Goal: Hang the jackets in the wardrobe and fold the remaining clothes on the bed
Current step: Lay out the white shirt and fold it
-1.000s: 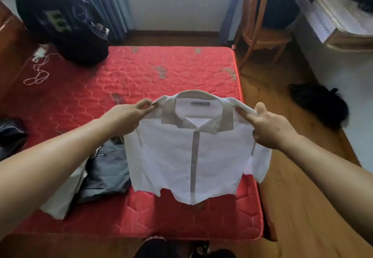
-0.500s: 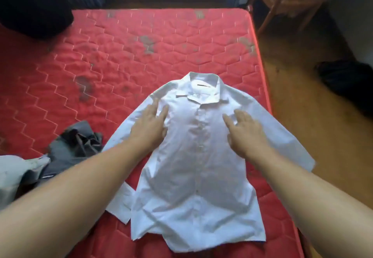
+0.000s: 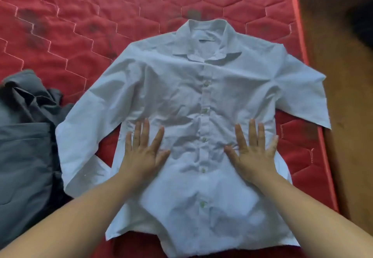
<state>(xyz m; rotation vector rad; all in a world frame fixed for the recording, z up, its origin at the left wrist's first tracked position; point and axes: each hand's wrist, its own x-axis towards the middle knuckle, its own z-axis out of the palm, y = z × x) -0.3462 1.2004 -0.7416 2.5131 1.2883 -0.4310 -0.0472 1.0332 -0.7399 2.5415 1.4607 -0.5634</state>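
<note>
Both palms press flat on the shirt to smooth it before folding, I judge. The left hand lies left of the button placket, the right hand right of it, fingers spread and released, grasping nothing. The shirt lies face up on the mattress, collar away from the person, white, buttoned and creased; its right sleeve overhangs the mattress edge. A grey garment is bunched just left of the shirt.

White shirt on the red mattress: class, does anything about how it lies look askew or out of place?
Yes. The white shirt lies off-centre: one sleeve overhangs the mattress edge, above the floor. The front is creased between both hands.
</note>
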